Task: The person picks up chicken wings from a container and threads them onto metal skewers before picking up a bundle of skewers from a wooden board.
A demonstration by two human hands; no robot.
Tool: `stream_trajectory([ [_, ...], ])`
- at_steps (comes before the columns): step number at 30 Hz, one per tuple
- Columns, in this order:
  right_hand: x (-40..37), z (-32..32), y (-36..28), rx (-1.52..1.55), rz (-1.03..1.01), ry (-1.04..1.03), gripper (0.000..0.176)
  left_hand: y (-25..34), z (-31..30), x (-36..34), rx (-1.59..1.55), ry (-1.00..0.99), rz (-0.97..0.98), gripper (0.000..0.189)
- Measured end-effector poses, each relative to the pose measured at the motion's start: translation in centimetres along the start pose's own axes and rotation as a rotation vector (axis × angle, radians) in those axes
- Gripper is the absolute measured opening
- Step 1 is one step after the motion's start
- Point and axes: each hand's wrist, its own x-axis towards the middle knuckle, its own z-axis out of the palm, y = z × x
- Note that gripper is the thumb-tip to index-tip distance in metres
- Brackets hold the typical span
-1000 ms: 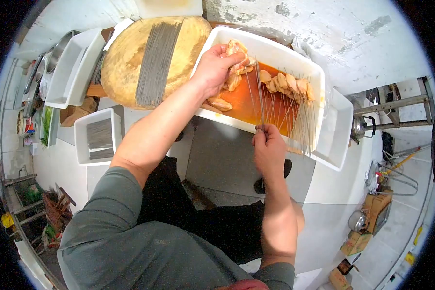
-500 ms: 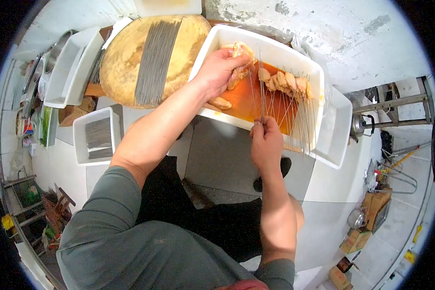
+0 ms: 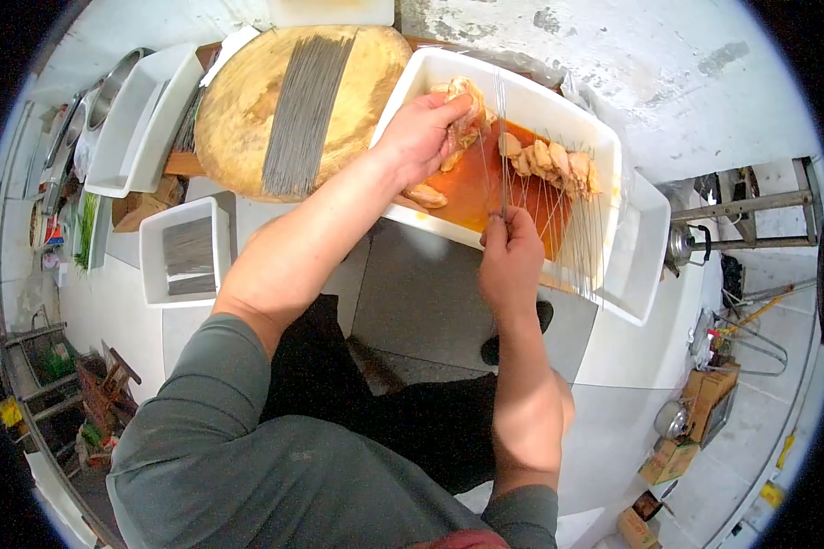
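**Head view.** Since the earlier frames the right hand [image 3: 511,261] has crept up to the near rim of the white tub [image 3: 558,105]. The skewer [image 3: 501,137] it pinches now reaches further across, with its tip close to the far rim. The left hand [image 3: 421,137] has kept its place at the tub's far-left corner.

- **Hands.** The two hands are apart. The left hand is closed around a chicken piece [image 3: 467,114], held over the tub just beside the skewer's upper part. The right hand's thumb and fingers are clamped on the skewer's lower end.
- **Inside the tub.** Orange marinade [image 3: 471,188] covers the floor. More loose pieces lie by the left wall. On the right side a row of loaded skewers [image 3: 549,165] leans across the near rim.
- **Around the tub.** A round chopping block [image 3: 238,119] lies left of the tub and bears a bundle of bare skewers [image 3: 302,110]. A small white tray [image 3: 188,252] with more of them sits further left and nearer the person. A second tub [image 3: 645,247] lies against the right wall.
- **Handling (judgement).** The chicken looks soft, wet and slippery, so it is best gripped with several fingers wrapped around its thickest part. The skewer looks light, thin and somewhat springy, with a sharp tip. It is best held low near the blunt end, well clear of the point.
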Motion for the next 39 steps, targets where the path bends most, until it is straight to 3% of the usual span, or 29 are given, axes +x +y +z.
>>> stream_trajectory([
  [3, 0.2, -0.2, -0.9, 0.039, 0.043, -0.018, 0.017, 0.1, 0.6, -0.3, -0.078, 0.034, -0.018, 0.015],
  [9, 0.6, -0.1, -0.7, -0.009, 0.004, -0.008, 0.017, -0.1, 0.3, -0.7, 0.111, -0.046, -0.016, 0.016],
  [15, 1.5, -0.1, -0.9, 0.156, 0.115, -0.031, 0.018, -2.4, 1.9, -1.5, 0.017, 0.003, -0.072, 0.020],
  [18, 1.7, -0.5, -0.3, 0.166, 0.126, -0.032, 0.018, -2.3, 1.7, -1.2, 0.124, -0.039, -0.014, 0.021],
  [21, 1.5, -0.6, -0.4, 0.186, 0.119, -0.035, 0.019, -1.3, 3.2, -2.9, 0.077, 0.036, -0.051, 0.019],
  [24, 1.1, -0.6, -1.2, 0.213, 0.187, -0.092, 0.019, -2.0, 3.6, -3.3, 0.190, -0.006, 0.088, 0.015],
  [27, 0.8, -0.5, -1.4, 0.249, 0.226, -0.106, 0.021, -2.5, 2.9, -2.6, 0.066, 0.031, -0.045, 0.011],
  [30, 0.9, -1.1, -0.9, 0.045, 0.018, 0.071, 0.023, -2.2, 1.9, -1.9, 0.067, -0.023, -0.047, 0.008],
  [33, 0.9, -2.5, -0.8, 0.020, 0.028, 0.099, 0.024, -1.3, 0.7, -1.2, 0.073, -0.005, -0.084, 0.009],
  [37, 0.3, -2.8, -1.4, 0.150, 0.272, -0.201, 0.025, -0.9, 1.3, -1.2, -0.028, 0.005, -0.006, 0.010],
  [39, 0.2, -2.0, -0.7, 0.232, 0.236, -0.230, 0.020, -0.6, 1.9, -1.3, -0.070, 0.030, 0.010, 0.010],
])
